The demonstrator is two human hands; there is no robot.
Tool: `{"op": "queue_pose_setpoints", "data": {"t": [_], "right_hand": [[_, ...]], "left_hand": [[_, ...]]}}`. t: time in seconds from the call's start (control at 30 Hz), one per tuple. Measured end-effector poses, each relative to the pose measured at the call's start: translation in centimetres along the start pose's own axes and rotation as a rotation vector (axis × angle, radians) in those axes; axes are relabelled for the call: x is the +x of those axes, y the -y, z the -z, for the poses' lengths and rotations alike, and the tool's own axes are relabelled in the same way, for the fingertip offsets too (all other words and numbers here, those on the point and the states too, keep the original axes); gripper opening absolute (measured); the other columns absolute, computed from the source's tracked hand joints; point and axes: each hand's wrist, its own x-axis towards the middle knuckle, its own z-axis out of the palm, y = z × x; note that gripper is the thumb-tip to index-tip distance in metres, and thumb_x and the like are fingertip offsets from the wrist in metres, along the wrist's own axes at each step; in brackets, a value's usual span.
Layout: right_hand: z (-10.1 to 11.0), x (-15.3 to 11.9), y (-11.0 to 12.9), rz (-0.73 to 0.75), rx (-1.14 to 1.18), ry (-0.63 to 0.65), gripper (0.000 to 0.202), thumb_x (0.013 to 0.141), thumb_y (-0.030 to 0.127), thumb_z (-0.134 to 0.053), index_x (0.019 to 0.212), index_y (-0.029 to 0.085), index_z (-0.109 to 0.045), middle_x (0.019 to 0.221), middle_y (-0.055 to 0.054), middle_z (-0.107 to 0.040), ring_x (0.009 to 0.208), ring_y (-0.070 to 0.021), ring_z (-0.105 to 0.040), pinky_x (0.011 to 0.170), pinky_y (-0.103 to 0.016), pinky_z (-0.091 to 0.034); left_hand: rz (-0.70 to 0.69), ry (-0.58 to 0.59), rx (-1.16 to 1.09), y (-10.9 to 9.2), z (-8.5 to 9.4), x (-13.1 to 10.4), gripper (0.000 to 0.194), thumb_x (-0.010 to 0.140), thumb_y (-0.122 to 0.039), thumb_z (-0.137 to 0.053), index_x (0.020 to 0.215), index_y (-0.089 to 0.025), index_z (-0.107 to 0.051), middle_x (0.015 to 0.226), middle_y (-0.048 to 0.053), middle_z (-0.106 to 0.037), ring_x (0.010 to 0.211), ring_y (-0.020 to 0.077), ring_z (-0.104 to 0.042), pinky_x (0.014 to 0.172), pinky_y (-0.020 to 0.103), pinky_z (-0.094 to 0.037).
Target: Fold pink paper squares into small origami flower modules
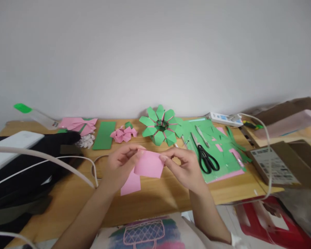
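Note:
Between my two hands is a sheet of pink paper [149,166], slightly curved and raised above the table. My left hand [123,164] pinches its upper left corner between thumb and fingers. At the upper right corner, my right hand [184,166] grips it the same way. Below and to the left, another pink paper piece [131,184] lies on the wooden table, partly covered by the held sheet and my left hand. Just beyond my hands stands a folded green paper flower [160,126] with pink edges showing inside.
Black-handled scissors [206,157] and green and pink scraps lie on a green sheet [223,169] at the right. Folded pink paper pieces [123,134] and a green paper rectangle [104,135] sit at the back left. White cables [67,162] cross the left side; a power strip [224,119] is behind.

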Motion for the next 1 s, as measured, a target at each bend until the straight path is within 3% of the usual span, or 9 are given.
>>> {"op": "queue_pose_setpoints", "data": {"t": [0.1,0.17,0.4,0.73,0.83,1.0], "right_hand": [[0.1,-0.3,-0.4,-0.007,0.025,-0.015,0.016,0.086,0.025,-0.062,0.074,0.018,-0.070,0.064,0.000,-0.069,0.059,-0.0119,-0.061,0.058,-0.023,-0.048],[0.1,-0.6,-0.5,-0.009,0.038,-0.023,0.016,0.086,0.026,-0.062,0.074,0.018,-0.070,0.063,0.000,-0.068,0.058,-0.0117,-0.061,0.057,-0.023,-0.048],[0.0,-1.3,-1.0,-0.067,0.071,-0.084,0.015,0.085,0.026,-0.062,0.074,0.019,-0.069,0.065,-0.001,-0.070,0.060,-0.0134,-0.063,0.059,-0.025,-0.050],[-0.3,-2.3,-2.1,0.030,0.012,-0.205,0.008,0.083,0.018,-0.066,0.078,0.022,-0.071,0.068,0.000,-0.072,0.061,-0.0132,-0.065,0.060,-0.024,-0.052],[-0.3,-2.8,-3.0,0.057,0.014,-0.257,0.008,0.080,0.016,-0.068,0.080,0.023,-0.072,0.070,0.000,-0.072,0.062,-0.0149,-0.066,0.059,-0.025,-0.053],[-0.1,-3.2,-4.0,-0.005,-0.020,-0.287,0.008,0.076,0.022,-0.074,0.084,0.021,-0.074,0.074,-0.003,-0.073,0.063,-0.0180,-0.067,0.058,-0.027,-0.054]], "left_hand": [[0.093,0.148,-0.014,0.3,-0.5,-0.1,0.015,0.069,-0.029,-0.074,0.074,-0.016,-0.071,0.064,0.001,-0.069,0.054,0.0120,-0.059,0.048,0.019,-0.045],[0.118,0.180,-0.026,0.4,-0.8,-0.1,0.016,0.068,-0.030,-0.075,0.070,-0.015,-0.071,0.062,0.002,-0.069,0.055,0.0130,-0.061,0.049,0.019,-0.047],[0.113,0.008,-0.056,0.5,-1.3,0.0,0.021,0.066,-0.036,-0.077,0.069,-0.016,-0.073,0.063,0.003,-0.072,0.058,0.0150,-0.064,0.053,0.022,-0.051],[0.085,-0.118,-0.126,0.5,-2.2,0.1,0.018,0.062,-0.031,-0.078,0.064,-0.016,-0.070,0.064,0.003,-0.073,0.056,0.0141,-0.063,0.052,0.022,-0.050],[0.080,-0.130,-0.183,0.6,-2.5,0.0,0.019,0.062,-0.033,-0.078,0.063,-0.017,-0.069,0.065,0.004,-0.073,0.058,0.0151,-0.063,0.054,0.024,-0.051],[0.035,-0.013,-0.291,1.5,-2.1,0.1,0.019,0.070,-0.035,-0.073,0.069,-0.017,-0.070,0.069,0.005,-0.072,0.062,0.0145,-0.062,0.059,0.024,-0.049]]}}
